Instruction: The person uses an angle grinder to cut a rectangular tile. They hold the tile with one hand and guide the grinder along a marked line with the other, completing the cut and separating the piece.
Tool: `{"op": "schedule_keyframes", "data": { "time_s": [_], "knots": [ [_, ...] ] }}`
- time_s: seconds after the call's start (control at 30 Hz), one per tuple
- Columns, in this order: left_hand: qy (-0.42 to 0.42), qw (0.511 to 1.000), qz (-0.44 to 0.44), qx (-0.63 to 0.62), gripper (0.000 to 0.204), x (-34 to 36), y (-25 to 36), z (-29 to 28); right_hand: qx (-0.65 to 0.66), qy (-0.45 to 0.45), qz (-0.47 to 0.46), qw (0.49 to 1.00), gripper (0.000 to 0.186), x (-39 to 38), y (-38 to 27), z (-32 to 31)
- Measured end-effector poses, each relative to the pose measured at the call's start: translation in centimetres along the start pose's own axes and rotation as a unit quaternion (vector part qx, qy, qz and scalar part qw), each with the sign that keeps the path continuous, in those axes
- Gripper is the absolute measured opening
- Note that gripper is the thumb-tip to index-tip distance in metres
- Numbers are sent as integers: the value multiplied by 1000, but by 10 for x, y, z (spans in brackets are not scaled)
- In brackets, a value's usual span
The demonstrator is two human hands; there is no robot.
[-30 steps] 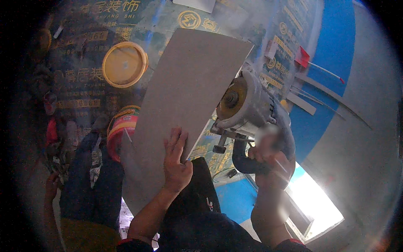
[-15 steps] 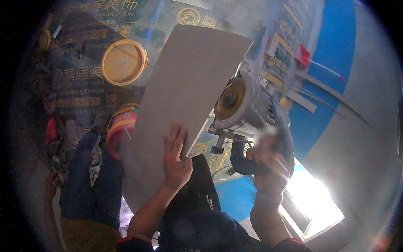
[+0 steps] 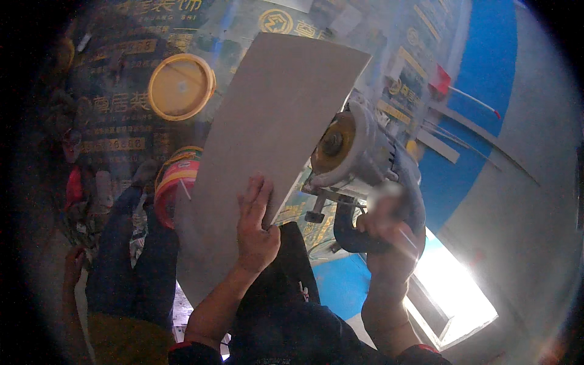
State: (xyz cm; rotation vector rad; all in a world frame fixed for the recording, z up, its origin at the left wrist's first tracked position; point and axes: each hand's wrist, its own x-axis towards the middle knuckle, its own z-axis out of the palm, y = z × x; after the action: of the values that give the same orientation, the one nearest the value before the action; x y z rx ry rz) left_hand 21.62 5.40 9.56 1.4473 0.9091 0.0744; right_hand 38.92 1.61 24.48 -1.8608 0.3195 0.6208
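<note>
A long grey slab [image 3: 267, 121] slants across the middle, its right edge bright. My left hand [image 3: 257, 228] lies on the slab's face near that edge, fingers stretched out flat and the thumb at the rim. In my right hand [image 3: 389, 228] is the rear handle of a handheld disc cutter [image 3: 371, 146], with the fingers wrapped round it. The cutter's yellowish round disc side [image 3: 333, 145] faces the slab, close beside its right edge. Whether the blade touches the slab, I cannot tell. A blurred patch covers part of my right hand.
A round yellow lid or tub [image 3: 180, 87] lies left of the slab, above a pink bucket [image 3: 173, 194] partly behind it. Another person's legs [image 3: 131, 261] stand at lower left. Blue sheeting [image 3: 450, 182] and thin strips [image 3: 462, 143] lie at right, near a bright opening [image 3: 456, 298].
The slab's top has shifted slightly up and to the right. My left hand has moved up a little; the cutter and my right hand stay nearly in place.
</note>
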Motion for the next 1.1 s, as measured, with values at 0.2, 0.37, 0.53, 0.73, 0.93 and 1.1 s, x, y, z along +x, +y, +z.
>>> {"op": "schedule_keyframes", "data": {
  "time_s": [0.2,0.37,0.53,0.73,0.93,1.1],
  "knots": [
    [-1,999,18,40,64,0,-4,-1,9,4,8,1000,73,-1,-5,8],
    [2,1000,7,-3,78,-1,-6,1,15,0,18,1000,75,-3,-1,7],
    [2,1000,3,11,79,0,-5,2,11,5,12,1000,78,-6,1,6],
    [0,1000,-4,-8,80,1,-3,1,-12,8,10,1000,80,-11,1,9],
    [-2,1000,-8,11,80,1,-1,1,15,-24,13,1000,76,-9,3,3],
    [-2,1000,9,15,81,2,-3,1,6,2,23,1000,77,-11,2,9]
  ]
}}
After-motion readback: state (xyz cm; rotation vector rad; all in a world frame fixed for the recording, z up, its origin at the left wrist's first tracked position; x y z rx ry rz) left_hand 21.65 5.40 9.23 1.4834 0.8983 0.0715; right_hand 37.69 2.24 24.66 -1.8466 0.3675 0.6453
